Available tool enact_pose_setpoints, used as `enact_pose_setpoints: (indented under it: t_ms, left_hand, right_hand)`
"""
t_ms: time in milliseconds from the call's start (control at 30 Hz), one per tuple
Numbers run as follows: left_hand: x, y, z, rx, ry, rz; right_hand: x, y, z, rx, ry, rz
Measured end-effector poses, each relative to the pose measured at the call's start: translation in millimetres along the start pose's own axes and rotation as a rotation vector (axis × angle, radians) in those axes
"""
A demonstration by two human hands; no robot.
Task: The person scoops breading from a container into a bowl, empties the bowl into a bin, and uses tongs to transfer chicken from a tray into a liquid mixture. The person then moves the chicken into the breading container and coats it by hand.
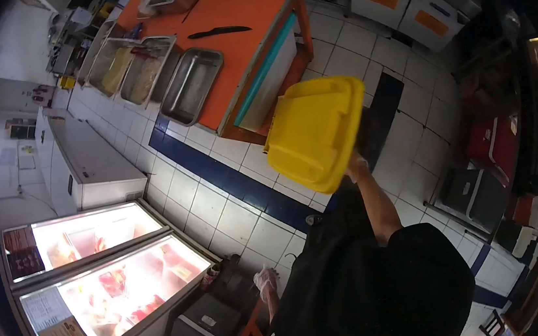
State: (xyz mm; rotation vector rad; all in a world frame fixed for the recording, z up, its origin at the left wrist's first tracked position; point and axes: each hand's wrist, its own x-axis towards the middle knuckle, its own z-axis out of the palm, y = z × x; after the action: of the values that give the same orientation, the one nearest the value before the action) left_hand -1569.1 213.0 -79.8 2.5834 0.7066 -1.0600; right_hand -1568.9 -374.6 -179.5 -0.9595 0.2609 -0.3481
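The right hand [357, 166] grips the rim of a yellow plastic lid [317, 135], its fingertips mostly hidden behind that edge. The lid extends from those fingers toward the orange tabletop [225, 61], tilted, just off the tabletop's near corner. It is a rounded rectangle, solid bright yellow, with a raised panel and a thick rim. The left hand [267, 283], in a clear glove, hangs low and well apart from the lid; I cannot tell whether its fingers are spread or pressed together. A steel pan [192, 86] sits along the tabletop's edge by that corner, and a knife [220, 31] lies farther in. Open tiled floor [214, 211], crossed by a dark blue band, runs between the tabletop and the lit display freezer [94, 259].
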Motion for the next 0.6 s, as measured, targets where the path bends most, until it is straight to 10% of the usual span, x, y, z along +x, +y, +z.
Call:
enact_pose_setpoints:
  t_ms: [67,133,233,267,333,400,433,533,600]
  left_hand:
    - [19,-41,22,0.016,0.036,-0.080]
    - [38,-87,38,-0.362,-0.201,0.274]
    - [-31,-25,-2,0.449,-0.098,0.451]
    - [-21,-49,18,-0.072,-0.022,0.397]
    - [-57,-12,-9,0.281,0.107,0.460]
    - [-35,-48,19,-0.670,-0.034,0.461]
    - [-63,-13,-14,-0.375,-0.116,0.212]
    - [-38,-28,17,-1.116,-0.170,0.058]
    - [0,-37,37,-0.956,-0.199,0.139]
  right_hand:
    - [-11,-6,-3,0.064,0.153,0.191]
    - [-23,-12,-14,0.063,0.197,0.298]
    - [-18,-18,-31,0.053,0.205,0.453]
    - [-15,-23,-37,0.050,0.209,0.506]
    - [-17,-28,-58,0.034,0.242,0.614]
    - [-22,-37,-68,0.027,0.309,0.707]
    - [-28,-39,-81,0.021,0.373,0.759]
    - [-62,-97,-33,0.022,0.819,0.640]
    - [-84,-137,-2,0.063,1.007,0.572]
